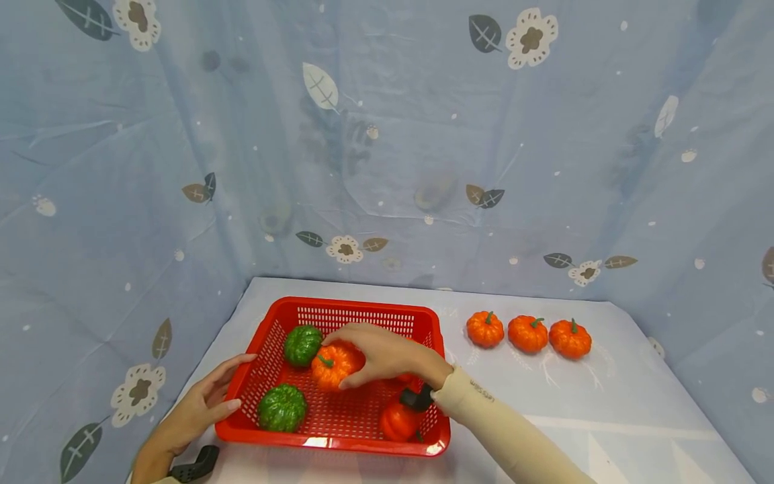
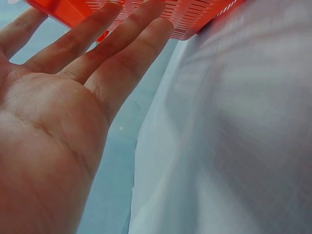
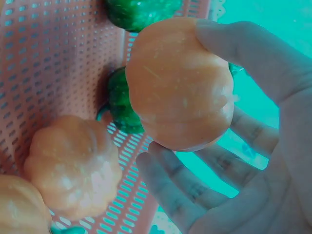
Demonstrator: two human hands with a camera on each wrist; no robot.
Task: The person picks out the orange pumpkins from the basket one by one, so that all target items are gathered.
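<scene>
My right hand [image 1: 381, 353] grips a small orange pumpkin [image 1: 331, 368] with a green stem, inside the red basket [image 1: 357, 441]. In the right wrist view the thumb lies on one side of this pumpkin [image 3: 180, 87] and the fingers curl below it. My left hand [image 1: 196, 407] rests against the basket's left side, thumb and fingertips at the rim; the left wrist view shows its fingers nearly straight along the basket's outer wall. Two green pumpkins, one at the back [image 1: 303, 345] and one in front [image 1: 282, 408], sit in the basket's left part.
Another orange pumpkin [image 1: 400, 422] lies in the basket's front right corner, and one more is mostly hidden behind my right wrist. Three orange pumpkins [image 1: 528, 334] stand in a row on the white-covered table [image 1: 544, 396], right of the basket. A patterned blue curtain [image 1: 387, 168] surrounds the table.
</scene>
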